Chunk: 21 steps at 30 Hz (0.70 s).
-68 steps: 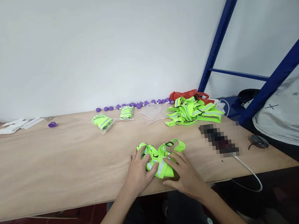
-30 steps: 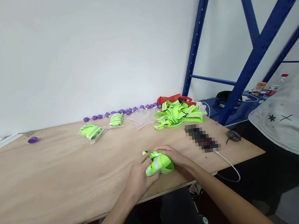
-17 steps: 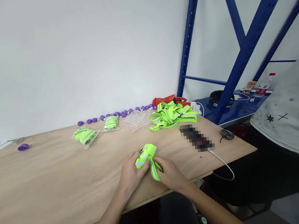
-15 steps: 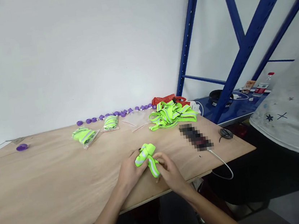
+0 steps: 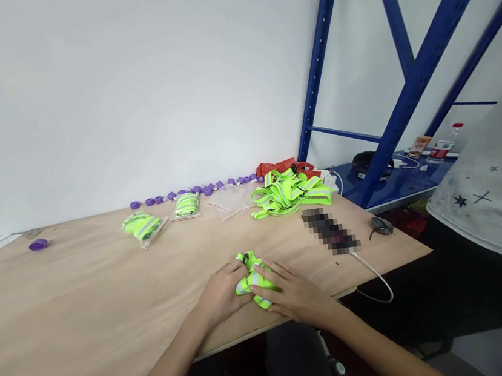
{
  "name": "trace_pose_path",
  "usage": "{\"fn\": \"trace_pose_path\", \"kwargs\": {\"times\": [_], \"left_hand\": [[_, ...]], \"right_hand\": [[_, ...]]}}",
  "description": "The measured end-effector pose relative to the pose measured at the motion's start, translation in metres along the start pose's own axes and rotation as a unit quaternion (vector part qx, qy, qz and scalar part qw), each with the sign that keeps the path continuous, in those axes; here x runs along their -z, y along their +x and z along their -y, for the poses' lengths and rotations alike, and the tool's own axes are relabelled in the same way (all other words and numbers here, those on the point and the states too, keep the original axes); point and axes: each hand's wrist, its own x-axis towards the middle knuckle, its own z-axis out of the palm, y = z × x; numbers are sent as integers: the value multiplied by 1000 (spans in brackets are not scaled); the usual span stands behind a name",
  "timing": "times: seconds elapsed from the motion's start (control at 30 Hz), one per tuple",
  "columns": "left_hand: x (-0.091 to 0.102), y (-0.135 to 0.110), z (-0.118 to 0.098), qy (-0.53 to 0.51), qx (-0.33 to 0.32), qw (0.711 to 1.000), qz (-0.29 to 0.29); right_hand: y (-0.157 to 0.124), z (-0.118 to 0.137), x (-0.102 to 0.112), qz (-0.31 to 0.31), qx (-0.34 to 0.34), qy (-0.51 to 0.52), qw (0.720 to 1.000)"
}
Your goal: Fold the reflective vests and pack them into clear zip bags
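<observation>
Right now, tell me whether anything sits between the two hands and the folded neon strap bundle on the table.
Nothing visible does. The left hand and the right hand both press directly on the strap bundle, which lies on the wooden table near its front edge. The bagged straps lie well behind.

What I can't make out from here

A pixelated block [image 5: 330, 232] right of the folded strap [image 5: 253, 276] hides something — unreadable. My hands cover most of that strap; a grey cloth [image 5: 495, 201] farther right runs off the frame edge.
</observation>
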Motion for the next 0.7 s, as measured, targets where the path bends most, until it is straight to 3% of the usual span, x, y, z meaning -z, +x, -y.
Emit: {"fn": "trace_pose_path", "kwargs": {"times": [0.13,0.27,0.4,0.6,0.7], "left_hand": [[0,-2,0,-54,-9,998,2],[1,-7,5,-144,30,989,2],[3,-14,11,-245,15,969,7],[-11,-3,8,-218,56,973,-58],[-18,11,8,-219,64,969,-98]], "right_hand": [[13,-9,-14,-13,52,8,999],[29,-16,-30,0,13,77,997],[33,-17,-34,14,-22,164,986],[41,-17,-23,-3,-67,232,970],[46,-22,-28,-24,-94,304,948]]}}
